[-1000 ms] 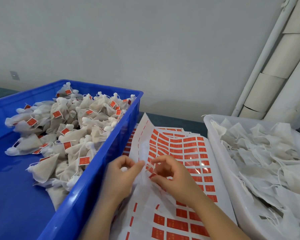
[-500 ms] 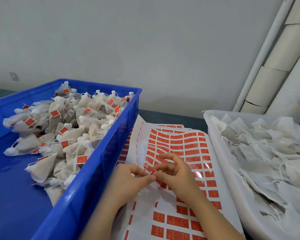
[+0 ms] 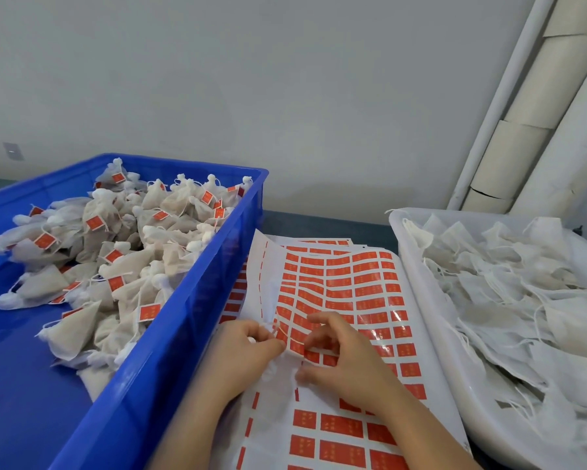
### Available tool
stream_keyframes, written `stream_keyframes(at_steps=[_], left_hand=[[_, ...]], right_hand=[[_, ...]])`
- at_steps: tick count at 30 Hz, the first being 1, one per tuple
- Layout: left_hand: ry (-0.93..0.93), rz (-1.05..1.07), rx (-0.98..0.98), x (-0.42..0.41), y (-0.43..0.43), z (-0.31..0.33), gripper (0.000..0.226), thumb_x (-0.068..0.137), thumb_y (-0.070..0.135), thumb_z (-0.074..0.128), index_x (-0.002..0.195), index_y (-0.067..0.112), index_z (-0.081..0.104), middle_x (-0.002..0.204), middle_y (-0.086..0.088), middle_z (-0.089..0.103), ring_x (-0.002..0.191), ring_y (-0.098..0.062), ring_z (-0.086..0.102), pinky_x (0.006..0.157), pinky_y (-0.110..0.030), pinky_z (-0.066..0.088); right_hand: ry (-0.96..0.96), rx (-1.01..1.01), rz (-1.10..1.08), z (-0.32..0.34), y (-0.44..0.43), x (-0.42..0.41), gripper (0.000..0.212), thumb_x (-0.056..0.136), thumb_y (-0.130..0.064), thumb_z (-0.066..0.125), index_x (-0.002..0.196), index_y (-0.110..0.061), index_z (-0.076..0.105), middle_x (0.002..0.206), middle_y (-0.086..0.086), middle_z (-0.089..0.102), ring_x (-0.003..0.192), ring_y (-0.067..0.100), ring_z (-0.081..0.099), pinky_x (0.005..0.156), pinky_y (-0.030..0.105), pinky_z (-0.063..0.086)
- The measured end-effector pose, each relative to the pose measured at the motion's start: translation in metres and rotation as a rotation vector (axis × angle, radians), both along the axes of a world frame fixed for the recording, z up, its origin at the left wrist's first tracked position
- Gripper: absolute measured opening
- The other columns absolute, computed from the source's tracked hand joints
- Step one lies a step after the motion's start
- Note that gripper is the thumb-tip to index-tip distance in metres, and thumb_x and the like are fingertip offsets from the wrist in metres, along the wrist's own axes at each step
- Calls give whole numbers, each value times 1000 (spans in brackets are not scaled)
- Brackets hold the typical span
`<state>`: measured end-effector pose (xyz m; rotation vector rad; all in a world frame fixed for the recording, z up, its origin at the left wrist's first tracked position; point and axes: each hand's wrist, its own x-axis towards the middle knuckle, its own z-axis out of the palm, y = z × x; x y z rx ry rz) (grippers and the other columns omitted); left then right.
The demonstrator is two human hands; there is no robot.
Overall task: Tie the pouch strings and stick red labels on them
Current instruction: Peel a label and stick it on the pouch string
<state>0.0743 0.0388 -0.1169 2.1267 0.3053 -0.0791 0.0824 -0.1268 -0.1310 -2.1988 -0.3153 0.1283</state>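
Observation:
My left hand (image 3: 248, 354) grips the gathered top of a small white pouch (image 3: 272, 372) that lies on the label sheet. A thin white string (image 3: 287, 334) runs from that hand across the red labels to my right hand (image 3: 344, 362). The right hand's curled fingertips pinch the string just above the sheet. The sheet of red labels (image 3: 363, 290) lies between the two bins, its left edge curling up. I cannot make out a label on this string.
A blue bin (image 3: 197, 293) on the left holds several tied pouches with red labels (image 3: 132, 252). On the right, a white tray (image 3: 417, 286) is full of loose, untied pouches (image 3: 509, 286). White pipes lean against the wall behind it.
The lifted sheet has dropped back flat. My hands came together at the string, then drew slightly apart, the right one shifting right.

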Motion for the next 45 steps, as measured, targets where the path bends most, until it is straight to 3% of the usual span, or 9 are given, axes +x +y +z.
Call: stream_keyframes(at_steps=[13,18,21,23,28,32,35,38,45], left_hand=[[20,-55,49,-3,21,3,16,80,12,68,73,26,67,102,11,54,87,-9,57,68,-12,46],[-8,-54,-13,-4,17,4,15,82,20,67,68,24,68,77,16,60,72,-7,59,56,-13,43],[7,0,-67,-5,13,8,50,78,52,60,41,19,57,38,8,49,35,-3,48,47,-16,41],[12,78,-50,-5,12,10,57,80,58,49,40,18,47,30,6,38,28,-5,40,47,-18,40],[-120,-38,22,-9,6,9,38,83,48,55,56,21,58,44,9,53,39,-1,50,46,-13,41],[-130,-94,40,-11,4,12,16,83,51,53,88,37,59,79,19,59,69,-4,60,56,-11,47],[-132,-89,30,-12,0,13,35,69,67,52,84,38,64,80,27,55,70,0,58,53,-5,38],[-125,-88,141,-12,-4,10,16,74,51,68,80,36,67,73,22,55,55,-1,54,42,-4,33],[-56,-49,148,-7,1,1,10,83,38,64,86,29,69,87,18,58,74,-5,61,65,-13,50]], right_hand=[[-45,77,-18,-4,4,10,29,87,-24,63,108,-43,55,89,-32,55,83,-12,55,61,-3,40],[-55,73,38,-4,4,10,25,89,-22,59,76,-43,59,83,-33,58,87,-14,53,65,-2,41],[-60,102,34,-4,4,9,22,89,-23,59,75,-40,59,80,-34,59,86,-13,53,64,-1,42],[-59,116,38,-4,5,8,21,89,-23,58,76,-40,59,81,-34,60,85,-13,55,65,-1,42],[-56,116,68,-1,6,6,20,89,-25,59,79,-42,61,82,-34,61,86,-11,56,66,-1,42],[-57,120,70,-1,6,6,20,89,-26,59,80,-45,61,83,-32,62,87,-10,57,67,0,43],[-57,130,72,-1,6,5,18,88,-29,60,81,-45,61,82,-31,63,85,-10,58,67,2,45],[-61,133,76,0,7,5,19,87,-27,62,83,-45,61,83,-26,64,84,-7,60,66,3,46],[-56,-52,8,0,-2,-4,54,76,-36,72,113,-55,38,86,-30,60,86,-12,56,67,0,35]])
